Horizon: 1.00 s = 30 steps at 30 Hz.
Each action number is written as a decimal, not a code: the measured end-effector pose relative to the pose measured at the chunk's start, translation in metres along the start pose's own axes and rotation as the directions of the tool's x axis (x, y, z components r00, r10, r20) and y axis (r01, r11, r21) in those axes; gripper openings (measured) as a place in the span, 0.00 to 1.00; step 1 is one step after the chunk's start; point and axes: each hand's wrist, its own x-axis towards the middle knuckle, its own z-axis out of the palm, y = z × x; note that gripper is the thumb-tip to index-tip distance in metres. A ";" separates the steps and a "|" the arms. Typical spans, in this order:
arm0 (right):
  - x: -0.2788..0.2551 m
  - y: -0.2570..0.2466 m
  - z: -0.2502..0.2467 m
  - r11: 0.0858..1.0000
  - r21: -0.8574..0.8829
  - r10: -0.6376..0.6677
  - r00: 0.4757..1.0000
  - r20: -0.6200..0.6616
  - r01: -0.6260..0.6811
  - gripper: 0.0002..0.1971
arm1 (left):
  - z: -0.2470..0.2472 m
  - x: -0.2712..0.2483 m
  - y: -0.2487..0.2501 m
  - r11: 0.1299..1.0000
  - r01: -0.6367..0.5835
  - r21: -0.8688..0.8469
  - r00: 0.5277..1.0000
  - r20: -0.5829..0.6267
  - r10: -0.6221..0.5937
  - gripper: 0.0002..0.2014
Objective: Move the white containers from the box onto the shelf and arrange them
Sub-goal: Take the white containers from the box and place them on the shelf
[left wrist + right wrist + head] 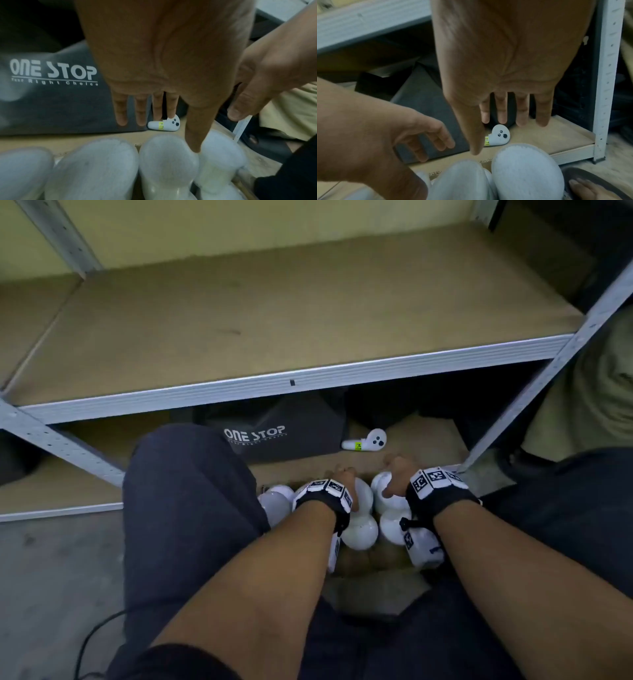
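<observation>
**Both hands over the box, nothing held yet**

You have both hands down at the box [373,556] on the floor between your knees, with the white containers [359,530] packed close together inside it, rounded ends up. Your left hand [342,474] hovers over one near the middle of the row; your right hand [397,474] is over the one at the right end. Each grip is spread, fingers straight and a little apart, closed on nothing. The left thumb [193,135] dips into the gap between two containers, but whether it touches is unclear.

To do this step well, I would take one container per hand, wrapping fingers around the wide rounded body rather than pinching the top; the surfaces look smooth and could slip. Lift straight up so the neighbours are not dragged along. The shelf [291,313] board above looks bare, so start at one end, likely the back, and leave room to line up the rest.

The head view alone shows that shelf and the whole box, but your wristbands hide the fingers. The wrist views show the straight fingers and the container tops clearly. They also show the small white controller [500,136] and the dark "ONE STOP" bag [51,94] on the lower shelf behind the box, clear of your reach.
</observation>
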 end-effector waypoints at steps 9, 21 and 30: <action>0.023 0.016 0.024 0.984 -0.165 0.076 0.994 0.085 -0.061 0.50 | 0.012 0.019 -0.003 0.992 -0.083 0.091 0.991 0.113 0.073 0.49; 0.038 0.003 0.042 0.963 -0.240 0.159 0.975 0.153 -0.119 0.48 | 0.029 0.007 0.003 0.961 -0.224 0.163 0.970 0.137 0.203 0.55; 0.028 0.002 0.036 0.969 -0.188 0.186 0.973 0.138 -0.159 0.47 | 0.022 0.004 0.015 0.978 -0.187 0.091 0.975 0.137 0.174 0.46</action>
